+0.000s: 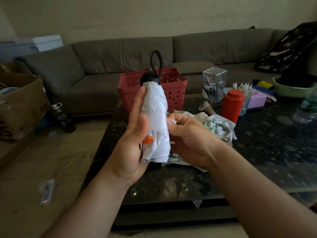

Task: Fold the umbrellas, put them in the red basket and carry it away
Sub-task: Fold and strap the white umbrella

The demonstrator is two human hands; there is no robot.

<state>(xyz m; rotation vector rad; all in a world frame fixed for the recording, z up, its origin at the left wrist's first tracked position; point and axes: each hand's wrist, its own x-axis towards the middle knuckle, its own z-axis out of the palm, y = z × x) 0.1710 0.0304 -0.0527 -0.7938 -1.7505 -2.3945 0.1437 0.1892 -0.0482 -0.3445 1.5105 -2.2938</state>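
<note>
White umbrella (157,117) rolled up, held roughly upright above the near edge of the surface (265,152), black handle (149,78) on top, black wrist loop (156,61) sticking up past it. Closing strap (157,121) wrapped around the middle of the roll. Small orange tab (147,140) poking out low on the left side

Left hand (133,143) wrapped round the lower half of the roll, thumb stretched up along its left side, fingers behind and mostly hidden. Right hand (187,134) against the right side of the roll, thumb and fingers pinching the strap end at mid height

Red basket (173,90) directly behind the umbrella, standing on the far edge of the surface, triangle cutouts in its walls; inside mostly hidden. Second umbrella (211,124), pale fabric with green print, lying loose and crumpled on the surface just right of the hands, unfolded, snap tab at its near edge

Further right on the surface: red bottle (232,105) upright, clear box (214,83) with small items behind it, pink box (257,100), green bowl (291,90) at far right, clear water bottle (307,107) near the right edge

Grey corner sofa (120,54) behind everything. Cardboard box (18,100) on the floor at left, dark bottle (61,117) standing beside it
</note>
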